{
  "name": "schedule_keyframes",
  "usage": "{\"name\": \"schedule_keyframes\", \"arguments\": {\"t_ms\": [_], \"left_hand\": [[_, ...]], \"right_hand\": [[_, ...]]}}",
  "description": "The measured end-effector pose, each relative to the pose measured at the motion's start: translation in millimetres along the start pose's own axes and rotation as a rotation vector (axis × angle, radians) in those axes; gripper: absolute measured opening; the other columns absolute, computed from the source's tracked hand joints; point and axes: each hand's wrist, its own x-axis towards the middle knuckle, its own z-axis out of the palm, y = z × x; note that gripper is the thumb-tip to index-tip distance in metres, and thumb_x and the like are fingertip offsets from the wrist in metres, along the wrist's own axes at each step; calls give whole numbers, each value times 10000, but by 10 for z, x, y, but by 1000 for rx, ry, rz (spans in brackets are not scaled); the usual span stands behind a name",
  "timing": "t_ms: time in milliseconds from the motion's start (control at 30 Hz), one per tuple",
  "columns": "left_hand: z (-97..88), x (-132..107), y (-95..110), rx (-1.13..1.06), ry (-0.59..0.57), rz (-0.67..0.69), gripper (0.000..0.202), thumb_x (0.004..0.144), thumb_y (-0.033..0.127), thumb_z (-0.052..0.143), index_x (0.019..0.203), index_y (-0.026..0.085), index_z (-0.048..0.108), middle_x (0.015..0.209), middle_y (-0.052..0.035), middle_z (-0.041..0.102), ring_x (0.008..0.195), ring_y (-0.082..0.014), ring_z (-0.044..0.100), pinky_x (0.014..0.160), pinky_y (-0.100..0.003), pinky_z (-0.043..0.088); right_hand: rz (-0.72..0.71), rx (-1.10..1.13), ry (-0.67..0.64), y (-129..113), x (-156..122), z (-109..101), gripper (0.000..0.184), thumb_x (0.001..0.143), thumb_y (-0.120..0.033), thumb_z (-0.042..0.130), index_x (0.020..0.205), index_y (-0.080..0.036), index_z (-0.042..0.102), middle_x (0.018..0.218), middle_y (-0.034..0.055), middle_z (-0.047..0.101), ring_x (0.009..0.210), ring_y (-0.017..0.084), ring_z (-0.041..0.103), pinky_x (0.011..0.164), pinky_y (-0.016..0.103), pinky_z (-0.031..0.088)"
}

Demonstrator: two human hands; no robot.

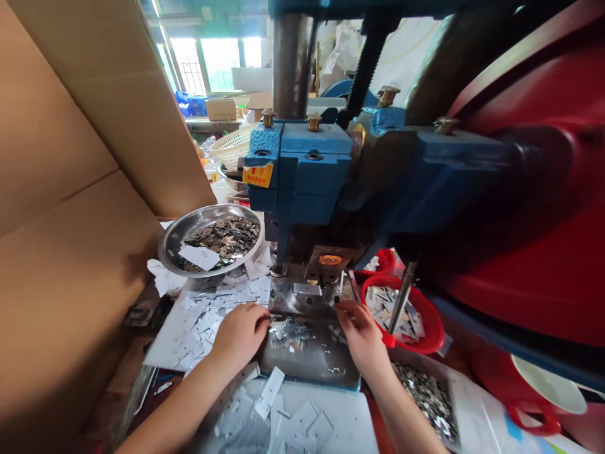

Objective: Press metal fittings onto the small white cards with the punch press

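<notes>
My left hand [242, 333] is at the left edge of the press bed [312, 353], its fingers curled and thumb bent in. What it pinches, if anything, is hidden. My right hand [363, 337] is at the right side of the die [288, 302], thumb and fingertips drawn together; I cannot make out anything between them. A flat pale metal plate [307, 289] lies on the die under the press head [312, 170]. Small shiny scraps [290, 331] are scattered over the bed between my hands.
Left stands a steel bowl [165, 255] of small metal pieces with a paper tag. Loose flat plates [203, 321] lie beside and below it. A red basket [437, 328] of plates and a tray of scraps are right, under the large red flywheel [534, 208]. Cardboard [61, 208] walls the left.
</notes>
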Motion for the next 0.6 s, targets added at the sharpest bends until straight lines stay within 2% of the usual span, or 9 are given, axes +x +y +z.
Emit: {"name": "schedule_keyframes", "arguments": {"t_ms": [100,233,400,500,600], "left_hand": [[-49,9,-77,122,49,-9,142,850,204,543,911,245,665,893,-29,637,882,-218,565,795,-319,400],[-40,39,-122,189,1,-5,133,858,255,555,950,271,650,907,-20,642,883,-230,566,763,-323,393],[17,74,-109,165,-51,-31,121,839,265,588,951,264,634,909,-19,638,892,-232,564,749,-316,385],[15,90,-109,106,-42,-24,65,809,246,624,874,242,627,888,-14,626,886,-219,558,754,-303,383],[18,88,-113,20,-38,-37,58,779,189,637,814,232,617,854,-2,635,849,-197,566,734,-281,385]], "right_hand": [[5,-17,-6,-4,-11,-29,257,776,-438,521,797,-215,648,868,61,618,807,209,591,668,309,482],[-3,-38,-11,4,-23,-26,271,788,-440,504,801,-212,648,856,61,622,785,203,592,666,306,483],[-63,-88,16,101,-18,-23,277,820,-435,479,812,-215,649,865,62,619,779,199,595,661,309,489],[-163,-173,49,178,26,-36,261,851,-406,468,829,-214,644,883,65,620,817,206,598,713,333,491],[-336,-314,7,191,73,-41,232,887,-340,454,866,-207,644,882,63,631,842,207,593,782,356,472]]}}
